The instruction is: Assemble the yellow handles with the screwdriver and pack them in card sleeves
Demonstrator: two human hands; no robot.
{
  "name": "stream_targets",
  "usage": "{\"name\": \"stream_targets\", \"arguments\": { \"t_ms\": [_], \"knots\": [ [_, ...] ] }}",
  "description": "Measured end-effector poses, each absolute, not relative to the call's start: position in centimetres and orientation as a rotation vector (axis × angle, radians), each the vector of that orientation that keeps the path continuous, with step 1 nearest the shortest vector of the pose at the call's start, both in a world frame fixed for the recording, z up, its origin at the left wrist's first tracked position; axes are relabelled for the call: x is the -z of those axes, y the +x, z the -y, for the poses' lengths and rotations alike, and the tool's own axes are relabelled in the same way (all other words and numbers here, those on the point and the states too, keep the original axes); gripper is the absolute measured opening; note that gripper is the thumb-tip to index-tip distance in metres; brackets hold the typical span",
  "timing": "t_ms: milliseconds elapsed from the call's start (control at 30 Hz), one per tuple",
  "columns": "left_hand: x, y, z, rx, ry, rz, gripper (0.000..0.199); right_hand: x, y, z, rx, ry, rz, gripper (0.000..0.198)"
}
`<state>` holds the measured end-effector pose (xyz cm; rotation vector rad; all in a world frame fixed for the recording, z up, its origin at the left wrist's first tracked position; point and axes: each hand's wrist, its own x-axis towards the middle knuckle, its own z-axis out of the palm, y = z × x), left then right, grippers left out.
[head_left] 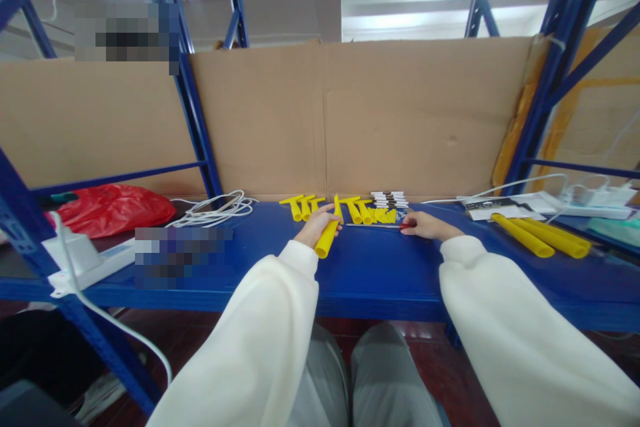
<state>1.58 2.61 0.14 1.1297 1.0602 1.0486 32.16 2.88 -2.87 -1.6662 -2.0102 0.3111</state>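
Observation:
My left hand (pixel 313 227) is wrapped round a yellow plastic tube (pixel 326 241) with a narrower upper end, tilted with its open round end toward me. On the blue shelf top, my right hand (pixel 423 225) pinches the red handle end of a screwdriver (pixel 373 225), whose thin metal shaft points left. Beyond my left hand lie several yellow T-shaped pieces (pixel 298 207), and more T-shaped pieces (pixel 354 209) sit just right of the held tube. Small yellow parts (pixel 384 216) lie close to the shaft. Behind them is a stack of white-and-black pieces (pixel 389 199).
Two longer yellow tubes (pixel 525 237) and a white power strip (pixel 595 207) lie at the right. On the left are a red plastic bag (pixel 125 209), coiled white cable (pixel 220 208) and another power strip (pixel 107 263). A cardboard wall (pixel 400 113) closes the back.

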Motion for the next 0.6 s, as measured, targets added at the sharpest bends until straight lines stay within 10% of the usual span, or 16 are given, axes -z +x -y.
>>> {"name": "stream_targets", "arguments": {
  "t_ms": [600],
  "knots": [
    [-0.19, 1.77, -2.11, -1.046, 1.210, -1.107, 0.070, 2.54, 31.70, -2.48, -0.632, -1.364, 1.883, 0.048]
  ]
}}
